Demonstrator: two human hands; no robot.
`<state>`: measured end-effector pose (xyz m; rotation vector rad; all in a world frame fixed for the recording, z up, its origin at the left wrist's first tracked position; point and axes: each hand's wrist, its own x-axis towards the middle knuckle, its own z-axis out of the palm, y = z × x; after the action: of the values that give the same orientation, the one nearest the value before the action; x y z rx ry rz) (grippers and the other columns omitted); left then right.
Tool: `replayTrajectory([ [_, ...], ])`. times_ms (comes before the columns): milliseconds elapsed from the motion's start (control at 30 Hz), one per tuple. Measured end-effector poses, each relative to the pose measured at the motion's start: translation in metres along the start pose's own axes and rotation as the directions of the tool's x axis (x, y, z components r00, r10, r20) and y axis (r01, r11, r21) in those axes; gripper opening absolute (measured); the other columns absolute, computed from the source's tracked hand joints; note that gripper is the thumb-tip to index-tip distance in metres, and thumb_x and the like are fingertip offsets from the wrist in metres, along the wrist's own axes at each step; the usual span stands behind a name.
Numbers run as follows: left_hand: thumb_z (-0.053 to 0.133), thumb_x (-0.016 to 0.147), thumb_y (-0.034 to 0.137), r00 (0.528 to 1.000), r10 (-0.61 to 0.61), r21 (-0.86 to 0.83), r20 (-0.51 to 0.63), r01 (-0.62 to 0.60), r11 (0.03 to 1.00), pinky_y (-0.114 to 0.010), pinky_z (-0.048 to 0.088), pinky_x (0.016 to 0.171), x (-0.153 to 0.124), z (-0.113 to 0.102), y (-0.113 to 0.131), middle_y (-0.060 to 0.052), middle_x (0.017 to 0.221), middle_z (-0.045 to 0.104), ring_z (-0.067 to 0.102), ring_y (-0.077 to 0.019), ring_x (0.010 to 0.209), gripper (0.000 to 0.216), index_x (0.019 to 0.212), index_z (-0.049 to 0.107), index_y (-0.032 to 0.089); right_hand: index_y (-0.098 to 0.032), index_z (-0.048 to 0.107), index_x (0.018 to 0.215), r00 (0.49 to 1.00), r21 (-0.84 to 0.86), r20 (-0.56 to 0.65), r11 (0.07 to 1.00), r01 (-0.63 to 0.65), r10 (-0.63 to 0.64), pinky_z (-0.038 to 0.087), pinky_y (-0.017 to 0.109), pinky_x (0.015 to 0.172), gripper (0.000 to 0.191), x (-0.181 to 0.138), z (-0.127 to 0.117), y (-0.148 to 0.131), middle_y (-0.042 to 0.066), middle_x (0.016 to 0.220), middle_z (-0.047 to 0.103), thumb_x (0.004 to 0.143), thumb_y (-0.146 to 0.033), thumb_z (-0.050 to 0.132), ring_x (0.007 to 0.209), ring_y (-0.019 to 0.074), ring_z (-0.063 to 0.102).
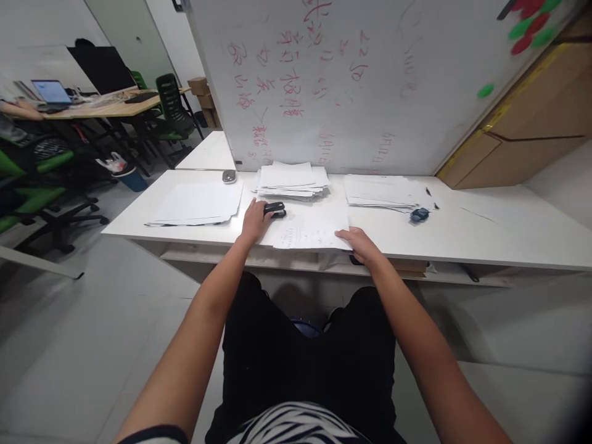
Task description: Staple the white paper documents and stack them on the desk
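Black catches the eye first: a stapler (pixel 276 209), with the left hand (pixel 256 222) wrapped round its back end, fingers closed on it, its nose pointing right over the white desk (pixel 467 222). Whether its base rests on the top is hard to say from up here.

Just to the right of the stapler, and a little nearer the body, lies the printed paper (pixel 312 231), and here's the right hand (pixel 361 242) pinching its near right corner, thumb above, the other fingers tucked underneath. Faint print shows on the upper face, too small to read.

Look around the stapler now! Directly behind it, the middle pile (pixel 293 180), its sheets fanned unevenly. Off to its left, the wide pile (pixel 198 203), spread flat, with a small silver gadget (pixel 229 177) between that pile and the middle one. Well to the right of the stapler comes the third pile (pixel 382 191), and a crumpled dark-blue lump (pixel 419 214) sits just by that pile's near right corner. Beyond the stapler stands the whiteboard (pixel 324 117), covered in red writing.
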<state>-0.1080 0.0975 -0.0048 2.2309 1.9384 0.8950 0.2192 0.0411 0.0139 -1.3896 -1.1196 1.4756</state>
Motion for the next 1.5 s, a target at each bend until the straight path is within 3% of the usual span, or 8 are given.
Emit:
replayTrajectory([
  [267, 0.056, 0.087, 0.031, 0.999, -0.020, -0.239, -0.027, 0.013, 0.971, -0.045, 0.023, 0.119, 0.002, 0.001, -0.003, -0.014, 0.126, 0.060, 0.034, -0.0304, 0.143, 0.027, 0.112, 0.056, 0.021, -0.017, 0.061, 0.074, 0.995, 0.027, -0.074, 0.997, -0.068, 0.069, 0.043, 0.022, 0.043, 0.015, 0.004, -0.010, -0.026, 0.002, 0.064, 0.064, 0.066, -0.022, 0.072, 0.054, 0.0137, 0.057],
  [567, 0.054, 0.089, 0.033, 1.000, -0.001, -0.188, 0.004, 0.002, 0.982, -0.057, 0.017, 0.117, 0.002, 0.001, -0.001, -0.015, 0.129, 0.060, 0.034, -0.0357, 0.142, 0.030, 0.116, 0.057, 0.022, -0.020, 0.057, 0.077, 0.992, -0.052, -0.059, 0.992, -0.115, 0.112, 0.045, 0.022, 0.047, 0.024, 0.024, 0.004, -0.022, 0.001, 0.072, 0.064, 0.064, -0.029, 0.076, 0.061, 0.0137, 0.058],
  [767, 0.057, 0.087, 0.036, 0.998, 0.043, -0.232, 0.047, -0.031, 0.972, -0.051, 0.021, 0.119, 0.001, -0.001, -0.002, -0.012, 0.125, 0.063, 0.041, -0.0328, 0.137, 0.034, 0.118, 0.059, 0.022, -0.019, 0.056, 0.075, 0.994, -0.123, -0.020, 0.987, -0.106, 0.105, 0.042, 0.021, 0.045, 0.032, 0.041, 0.003, -0.015, 0.001, 0.070, 0.061, 0.059, -0.033, 0.080, 0.061, 0.0128, 0.055],
  [933, 0.060, 0.085, 0.044, 0.999, 0.003, -0.209, 0.040, 0.005, 0.978, -0.052, 0.018, 0.119, -0.005, -0.003, 0.004, -0.012, 0.134, 0.060, 0.028, -0.0355, 0.146, 0.045, 0.123, 0.060, 0.021, -0.018, 0.060, 0.073, 0.988, -0.190, -0.023, 0.969, -0.156, 0.155, 0.047, 0.023, 0.045, 0.028, 0.048, 0.005, -0.016, 0.005, 0.072, 0.064, 0.059, -0.029, 0.082, 0.065, 0.0160, 0.057],
  [1067, 0.045, 0.094, 0.045, 0.994, -0.113, -0.157, 0.012, 0.113, 0.981, -0.058, 0.008, 0.118, 0.013, -0.007, 0.017, -0.010, 0.103, 0.071, 0.049, -0.0347, 0.129, 0.032, 0.089, 0.067, 0.022, -0.017, 0.063, 0.077, 0.986, -0.187, 0.016, 0.970, -0.159, 0.164, 0.051, 0.026, 0.050, 0.029, 0.050, 0.002, -0.015, 0.007, 0.079, 0.069, 0.060, -0.030, 0.083, 0.071, 0.0193, 0.062],
  [1167, 0.045, 0.093, 0.045, 0.959, -0.278, -0.129, 0.058, 0.284, 0.950, -0.061, 0.024, 0.110, 0.044, -0.007, 0.029, -0.010, 0.080, 0.067, 0.060, -0.0344, 0.105, 0.039, 0.063, 0.057, 0.022, -0.017, 0.064, 0.076, 0.993, -0.184, 0.036, 0.978, -0.103, 0.111, 0.052, 0.028, 0.055, 0.028, 0.048, -0.001, -0.013, 0.007, 0.075, 0.070, 0.061, -0.032, 0.083, 0.073, 0.0220, 0.064],
  [1300, 0.049, 0.090, 0.042, 0.872, -0.483, -0.132, 0.082, 0.490, 0.862, -0.062, 0.034, 0.097, 0.070, 0.012, 0.040, -0.012, 0.078, 0.065, 0.058, -0.0381, 0.103, 0.032, 0.066, 0.055, 0.022, -0.017, 0.068, 0.079, 0.997, -0.175, 0.059, 0.983, -0.045, 0.056, 0.054, 0.032, 0.064, 0.027, 0.044, 0.000, -0.010, 0.007, 0.073, 0.071, 0.065, -0.035, 0.083, 0.076, 0.0256, 0.067],
  [1500, 0.045, 0.094, 0.035, 0.915, -0.395, 0.046, 0.078, 0.392, 0.919, -0.062, 0.022, 0.105, 0.072, 0.052, 0.037, -0.014, 0.088, 0.063, 0.048, -0.0398, 0.119, 0.027, 0.081, 0.059, 0.016, -0.017, 0.071, 0.090, 1.000, -0.250, -0.008, 0.968, -0.012, 0.011, 0.055, 0.032, 0.068, 0.031, 0.034, 0.001, -0.004, 0.006, 0.082, 0.073, 0.073, -0.042, 0.078, 0.079, 0.0229, 0.068],
])
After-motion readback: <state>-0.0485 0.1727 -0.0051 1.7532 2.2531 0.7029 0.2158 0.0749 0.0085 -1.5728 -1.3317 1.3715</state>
